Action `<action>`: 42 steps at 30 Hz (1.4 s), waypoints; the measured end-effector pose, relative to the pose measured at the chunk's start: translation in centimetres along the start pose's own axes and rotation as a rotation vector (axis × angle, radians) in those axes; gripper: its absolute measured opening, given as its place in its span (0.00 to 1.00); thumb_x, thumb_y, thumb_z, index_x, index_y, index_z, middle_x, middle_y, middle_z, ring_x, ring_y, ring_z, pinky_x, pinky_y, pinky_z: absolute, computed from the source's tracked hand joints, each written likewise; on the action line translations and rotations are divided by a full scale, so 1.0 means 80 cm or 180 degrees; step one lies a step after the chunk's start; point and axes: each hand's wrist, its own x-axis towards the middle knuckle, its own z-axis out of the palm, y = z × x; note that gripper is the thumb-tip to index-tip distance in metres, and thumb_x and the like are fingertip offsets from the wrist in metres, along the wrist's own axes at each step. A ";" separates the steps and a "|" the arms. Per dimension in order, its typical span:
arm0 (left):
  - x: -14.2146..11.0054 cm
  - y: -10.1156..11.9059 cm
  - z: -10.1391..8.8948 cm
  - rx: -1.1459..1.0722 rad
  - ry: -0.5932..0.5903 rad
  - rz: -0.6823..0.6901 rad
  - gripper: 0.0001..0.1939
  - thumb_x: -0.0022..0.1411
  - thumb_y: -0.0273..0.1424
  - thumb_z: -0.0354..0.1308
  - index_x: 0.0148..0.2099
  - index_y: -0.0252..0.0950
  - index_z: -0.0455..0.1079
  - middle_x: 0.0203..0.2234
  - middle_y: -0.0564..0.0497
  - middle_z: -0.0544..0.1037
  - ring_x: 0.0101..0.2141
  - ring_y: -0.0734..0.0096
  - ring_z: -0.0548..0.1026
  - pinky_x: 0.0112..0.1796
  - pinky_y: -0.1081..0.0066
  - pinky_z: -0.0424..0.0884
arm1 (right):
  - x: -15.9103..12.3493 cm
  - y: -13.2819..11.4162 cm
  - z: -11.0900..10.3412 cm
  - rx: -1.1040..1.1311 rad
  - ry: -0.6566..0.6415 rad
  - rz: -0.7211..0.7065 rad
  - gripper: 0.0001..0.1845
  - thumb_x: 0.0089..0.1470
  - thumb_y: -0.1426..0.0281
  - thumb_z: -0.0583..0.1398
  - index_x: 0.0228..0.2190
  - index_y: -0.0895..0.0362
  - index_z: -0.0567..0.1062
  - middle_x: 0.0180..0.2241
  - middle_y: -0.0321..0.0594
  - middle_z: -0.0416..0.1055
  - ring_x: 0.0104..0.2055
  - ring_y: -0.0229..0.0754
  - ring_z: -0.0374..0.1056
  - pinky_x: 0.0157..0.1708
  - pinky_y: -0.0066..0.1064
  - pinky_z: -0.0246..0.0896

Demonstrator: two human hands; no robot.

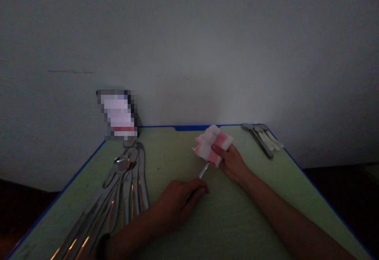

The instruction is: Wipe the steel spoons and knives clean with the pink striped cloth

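My left hand (182, 200) is closed around the handle of a piece of metal cutlery (203, 170) above the middle of the table. The far end of that piece goes into a pink-and-white cloth (211, 143), so its kind is hidden. My right hand (232, 161) pinches the cloth around it, thumb on top. To the left of my left hand lies a spread of metal cutlery (127, 185), with long handles pointing towards me and a spoon bowl among the far ends.
Several spoons (260, 135), some with white handles, lie at the far right corner. A phone-like device (118, 112), its screen blurred out, leans on the wall (189, 54) at the far left. The pale green table (166, 149) has a blue edge.
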 end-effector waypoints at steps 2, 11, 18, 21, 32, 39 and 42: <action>0.001 0.000 0.001 0.0136 -0.0042 0.0044 0.14 0.66 0.35 0.40 0.43 0.39 0.67 0.30 0.53 0.75 0.28 0.73 0.72 0.31 0.75 0.64 | 0.002 0.001 -0.002 0.0144 0.0052 -0.0011 0.16 0.40 0.74 0.64 0.36 0.57 0.72 0.37 0.37 0.74 0.38 0.40 0.70 0.44 0.34 0.64; 0.002 0.007 -0.003 0.0343 -0.0127 0.0139 0.14 0.66 0.33 0.41 0.45 0.40 0.67 0.30 0.53 0.76 0.28 0.73 0.73 0.32 0.75 0.64 | 0.005 -0.010 -0.002 0.0579 0.0311 0.0343 0.12 0.42 0.74 0.60 0.34 0.59 0.72 0.31 0.37 0.75 0.34 0.40 0.70 0.36 0.32 0.66; 0.000 0.004 -0.001 0.0364 -0.0116 0.0268 0.13 0.65 0.31 0.43 0.45 0.41 0.67 0.30 0.54 0.76 0.27 0.75 0.73 0.30 0.77 0.64 | 0.003 -0.005 0.003 0.0203 0.0492 -0.0047 0.17 0.45 0.62 0.62 0.38 0.55 0.70 0.31 0.36 0.74 0.32 0.39 0.70 0.33 0.29 0.65; -0.001 0.004 -0.002 0.0355 -0.0148 0.0278 0.13 0.65 0.31 0.43 0.45 0.41 0.68 0.31 0.54 0.76 0.27 0.75 0.73 0.31 0.77 0.64 | 0.001 0.001 -0.001 -0.0161 0.0409 -0.0121 0.18 0.46 0.59 0.61 0.38 0.56 0.71 0.31 0.37 0.74 0.32 0.39 0.70 0.33 0.29 0.64; 0.004 0.000 0.000 0.0606 -0.0116 0.0280 0.14 0.65 0.29 0.42 0.46 0.41 0.67 0.30 0.54 0.77 0.28 0.74 0.74 0.31 0.75 0.65 | 0.004 0.011 -0.005 -0.0672 0.0467 -0.0458 0.20 0.47 0.57 0.59 0.38 0.57 0.72 0.34 0.40 0.74 0.31 0.38 0.69 0.31 0.28 0.63; 0.002 0.000 0.005 0.1158 -0.0289 0.0505 0.13 0.63 0.28 0.42 0.47 0.41 0.63 0.30 0.53 0.77 0.29 0.69 0.75 0.32 0.71 0.64 | 0.014 0.010 -0.013 -0.0258 0.1445 -0.0660 0.23 0.46 0.52 0.57 0.35 0.58 0.71 0.27 0.36 0.73 0.24 0.35 0.66 0.20 0.24 0.58; -0.003 0.008 -0.001 0.1070 -0.0515 0.0713 0.10 0.63 0.32 0.44 0.45 0.41 0.62 0.27 0.54 0.75 0.28 0.70 0.74 0.32 0.72 0.63 | 0.014 0.006 -0.011 -0.0061 0.1419 -0.0531 0.24 0.46 0.51 0.57 0.34 0.58 0.71 0.27 0.36 0.73 0.24 0.35 0.66 0.20 0.24 0.59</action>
